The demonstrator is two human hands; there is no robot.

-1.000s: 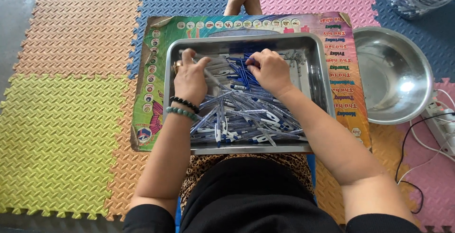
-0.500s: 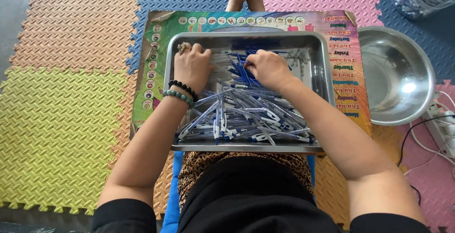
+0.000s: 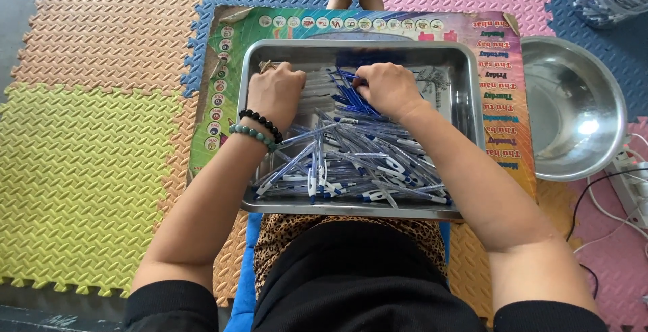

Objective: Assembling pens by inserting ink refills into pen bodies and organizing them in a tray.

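Many foam mats [image 3: 101,150] are laid as flooring, a poster board [image 3: 503,89] over them. Tray [image 3: 466,82] is set across the lap, within reach. Pens [image 3: 358,156] are heaped inside. Left hand [image 3: 275,92] is clenched among them; right hand [image 3: 388,89] is curled, pinching blue pens. Bowl [image 3: 574,109] stands alongside.

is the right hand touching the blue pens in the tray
Touching. The head view shows the right hand closed down on the pile of blue pens in the metal tray, fingers curled around a bunch with no gap.
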